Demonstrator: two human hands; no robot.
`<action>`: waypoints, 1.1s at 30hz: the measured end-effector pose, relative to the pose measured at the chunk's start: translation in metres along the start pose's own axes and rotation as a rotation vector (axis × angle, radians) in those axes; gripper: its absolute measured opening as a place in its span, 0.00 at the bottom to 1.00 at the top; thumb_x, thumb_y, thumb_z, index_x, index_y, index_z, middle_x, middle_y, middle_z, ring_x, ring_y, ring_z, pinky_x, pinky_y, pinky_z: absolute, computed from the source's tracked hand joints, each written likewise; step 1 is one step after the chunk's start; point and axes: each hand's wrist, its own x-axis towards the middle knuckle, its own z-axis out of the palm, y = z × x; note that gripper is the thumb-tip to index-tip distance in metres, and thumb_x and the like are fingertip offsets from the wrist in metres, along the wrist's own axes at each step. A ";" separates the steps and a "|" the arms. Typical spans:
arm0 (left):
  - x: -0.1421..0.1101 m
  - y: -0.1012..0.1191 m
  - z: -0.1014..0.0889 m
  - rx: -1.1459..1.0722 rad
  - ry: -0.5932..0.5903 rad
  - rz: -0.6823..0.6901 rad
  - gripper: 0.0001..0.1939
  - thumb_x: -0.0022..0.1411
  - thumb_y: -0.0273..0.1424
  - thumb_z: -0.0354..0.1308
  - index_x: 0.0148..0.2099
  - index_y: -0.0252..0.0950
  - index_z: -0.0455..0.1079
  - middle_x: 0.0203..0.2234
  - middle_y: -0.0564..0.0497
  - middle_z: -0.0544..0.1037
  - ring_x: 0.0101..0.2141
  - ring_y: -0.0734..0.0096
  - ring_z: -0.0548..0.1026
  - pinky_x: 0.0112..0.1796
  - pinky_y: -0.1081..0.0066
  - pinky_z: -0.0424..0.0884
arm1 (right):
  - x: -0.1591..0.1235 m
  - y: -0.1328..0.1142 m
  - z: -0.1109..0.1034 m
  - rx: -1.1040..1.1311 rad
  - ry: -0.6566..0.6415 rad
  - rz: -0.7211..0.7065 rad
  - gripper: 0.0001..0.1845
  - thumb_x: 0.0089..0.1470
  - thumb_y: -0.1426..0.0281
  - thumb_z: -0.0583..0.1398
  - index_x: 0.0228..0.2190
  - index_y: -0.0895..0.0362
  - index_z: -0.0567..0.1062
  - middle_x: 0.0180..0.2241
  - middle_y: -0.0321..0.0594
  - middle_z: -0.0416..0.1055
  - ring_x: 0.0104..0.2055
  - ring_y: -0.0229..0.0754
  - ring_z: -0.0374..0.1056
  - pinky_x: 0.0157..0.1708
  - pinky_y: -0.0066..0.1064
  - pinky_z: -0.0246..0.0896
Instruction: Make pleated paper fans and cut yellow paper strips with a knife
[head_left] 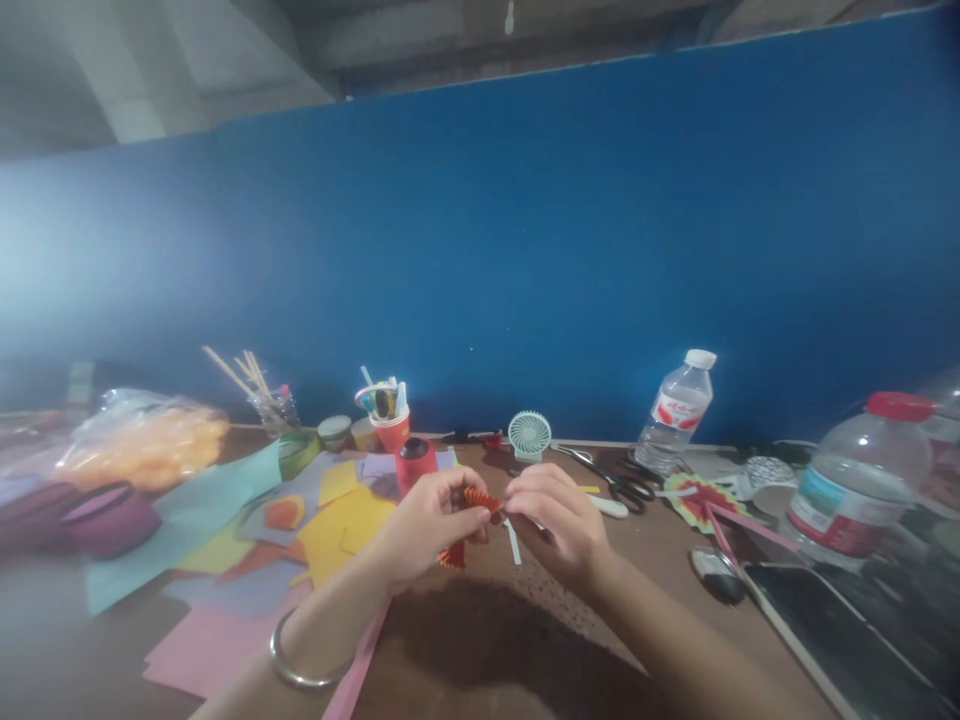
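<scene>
Fingers of your left hand (429, 518) pinch orange pleated paper (481, 499) above the brown tabletop (645, 565); your right hand (564, 520) is beside its end, grip unclear. Pinch lightly, folds even and uncrushed. Beyond: 1 white strip (514, 543), 1 mint fan (529, 435).

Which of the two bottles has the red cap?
The bigger bottle, at the far right beside the black tablet; the other bottle has a white cap.
</scene>
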 end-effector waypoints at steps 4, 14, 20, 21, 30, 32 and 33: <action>0.002 -0.006 -0.001 0.052 0.024 0.032 0.05 0.55 0.30 0.56 0.33 0.35 0.64 0.21 0.54 0.71 0.24 0.73 0.70 0.26 0.74 0.62 | -0.005 0.002 0.000 -0.024 0.046 0.005 0.09 0.48 0.80 0.58 0.30 0.55 0.71 0.33 0.42 0.71 0.35 0.42 0.65 0.35 0.36 0.64; 0.011 -0.020 -0.005 0.244 0.139 0.084 0.05 0.53 0.31 0.56 0.34 0.36 0.67 0.25 0.53 0.74 0.26 0.70 0.71 0.28 0.72 0.63 | -0.002 0.045 -0.027 -0.535 -0.374 0.727 0.11 0.52 0.75 0.53 0.38 0.56 0.72 0.39 0.44 0.71 0.41 0.44 0.67 0.40 0.35 0.62; 0.012 -0.023 -0.001 0.301 0.097 0.090 0.06 0.51 0.31 0.59 0.33 0.36 0.70 0.29 0.51 0.75 0.32 0.66 0.72 0.35 0.68 0.64 | -0.026 0.102 -0.081 -0.761 -0.729 1.191 0.10 0.53 0.70 0.58 0.37 0.63 0.72 0.37 0.48 0.70 0.38 0.46 0.68 0.37 0.39 0.64; 0.012 -0.023 0.001 0.302 0.101 0.093 0.07 0.50 0.32 0.59 0.33 0.36 0.70 0.29 0.51 0.75 0.31 0.67 0.72 0.34 0.68 0.64 | -0.033 0.106 -0.083 -0.782 -0.777 1.237 0.15 0.56 0.67 0.56 0.44 0.60 0.68 0.44 0.44 0.67 0.42 0.43 0.67 0.39 0.39 0.64; 0.003 -0.015 0.007 0.204 0.198 0.179 0.02 0.46 0.29 0.60 0.27 0.39 0.70 0.22 0.53 0.74 0.25 0.69 0.70 0.29 0.69 0.65 | -0.057 0.118 -0.077 -0.828 -0.932 1.354 0.16 0.56 0.67 0.56 0.46 0.60 0.67 0.46 0.45 0.65 0.43 0.44 0.66 0.40 0.40 0.64; 0.001 -0.015 0.007 0.188 0.203 0.192 0.02 0.47 0.28 0.60 0.25 0.39 0.69 0.22 0.53 0.74 0.25 0.69 0.69 0.28 0.70 0.64 | -0.056 0.117 -0.080 -0.826 -0.932 1.374 0.16 0.56 0.66 0.56 0.46 0.59 0.66 0.46 0.44 0.65 0.43 0.44 0.66 0.40 0.40 0.64; 0.001 -0.015 0.006 0.182 0.203 0.194 0.02 0.47 0.28 0.60 0.25 0.39 0.69 0.22 0.53 0.74 0.25 0.69 0.69 0.28 0.70 0.64 | -0.055 0.117 -0.081 -0.824 -0.928 1.382 0.16 0.56 0.66 0.56 0.46 0.59 0.66 0.46 0.44 0.65 0.43 0.44 0.66 0.40 0.40 0.64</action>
